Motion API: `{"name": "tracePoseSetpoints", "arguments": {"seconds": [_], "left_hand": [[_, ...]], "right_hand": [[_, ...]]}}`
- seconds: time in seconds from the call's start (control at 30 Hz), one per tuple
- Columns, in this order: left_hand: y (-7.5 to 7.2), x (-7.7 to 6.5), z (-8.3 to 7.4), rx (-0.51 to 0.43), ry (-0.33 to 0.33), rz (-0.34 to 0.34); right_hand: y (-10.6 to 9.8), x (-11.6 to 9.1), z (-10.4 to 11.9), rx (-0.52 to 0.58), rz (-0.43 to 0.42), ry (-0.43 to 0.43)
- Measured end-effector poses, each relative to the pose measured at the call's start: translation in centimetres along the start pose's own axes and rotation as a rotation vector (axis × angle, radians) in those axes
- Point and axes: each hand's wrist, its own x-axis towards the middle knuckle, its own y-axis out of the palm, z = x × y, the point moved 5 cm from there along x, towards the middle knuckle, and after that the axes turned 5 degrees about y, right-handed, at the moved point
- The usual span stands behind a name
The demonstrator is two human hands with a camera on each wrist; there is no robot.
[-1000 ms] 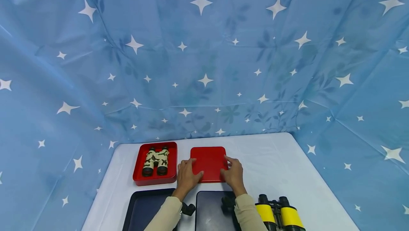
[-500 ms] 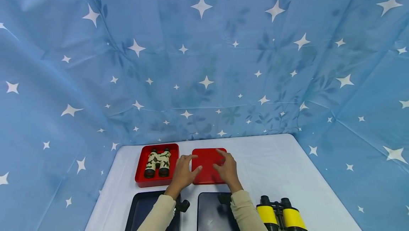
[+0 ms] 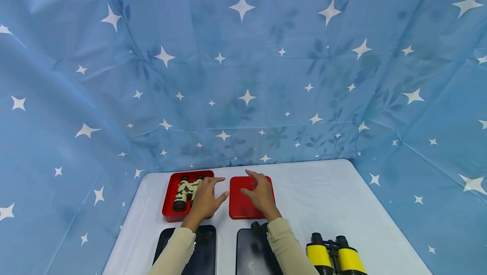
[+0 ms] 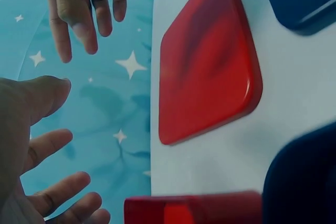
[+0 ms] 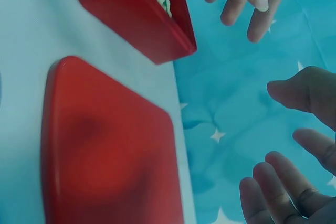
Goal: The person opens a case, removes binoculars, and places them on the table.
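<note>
My left hand (image 3: 205,199) hovers in front of the right side of a red box (image 3: 168,201), its thumb and fingers spread and holding nothing. Inside that box lie camouflage binoculars (image 3: 181,194), partly hidden by the hand. Over the flat red lid (image 3: 237,207) is my right hand (image 3: 262,194), also with spread fingers and nothing in them. Both wrist views show a gap between this hand and the lid. In the left wrist view the lid (image 4: 210,77) lies flat on the white table, apart from both hands.
A dark tray (image 3: 207,251) and a dark flat lid or tray (image 3: 249,256) lie nearer me, partly under my forearms. Black and yellow binoculars (image 3: 318,256) stand at the right front. Behind the white table (image 3: 316,199) hangs a blue starry cloth (image 3: 243,72).
Both hands have left the red lid's side edges. The left hand has moved left toward the red box; the right has risen and shifted left over the lid.
</note>
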Motion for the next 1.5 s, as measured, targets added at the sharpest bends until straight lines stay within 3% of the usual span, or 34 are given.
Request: {"name": "tracePoseSetpoints", "arguments": {"seconds": [0.3,0.5,0.67,1.0,1.2,1.5], "left_hand": [[-2.3,0.0,1.6,0.016,-0.051,-0.007],[-3.6,-0.2,3.2,0.024,-0.041,-0.015],[-5.2,-0.2,4.3,0.026,-0.036,-0.029],[-7.7,-0.1,7.3,-0.002,-0.07,0.01],[-8.2,-0.1,8.8,-0.017,-0.106,0.055],[-7.4,0.1,10.5,-0.011,-0.149,0.126]], "right_hand": [[1.9,0.6,2.6,-0.012,0.064,-0.058],[3.4,0.9,4.4,0.018,0.14,-0.087],[4.5,1.1,5.1,0.003,0.181,-0.092],[6.5,1.1,6.0,0.022,0.255,-0.129],[7.9,1.1,6.7,0.009,0.307,-0.117],[9.7,1.2,8.0,-0.025,0.357,-0.142]]}}
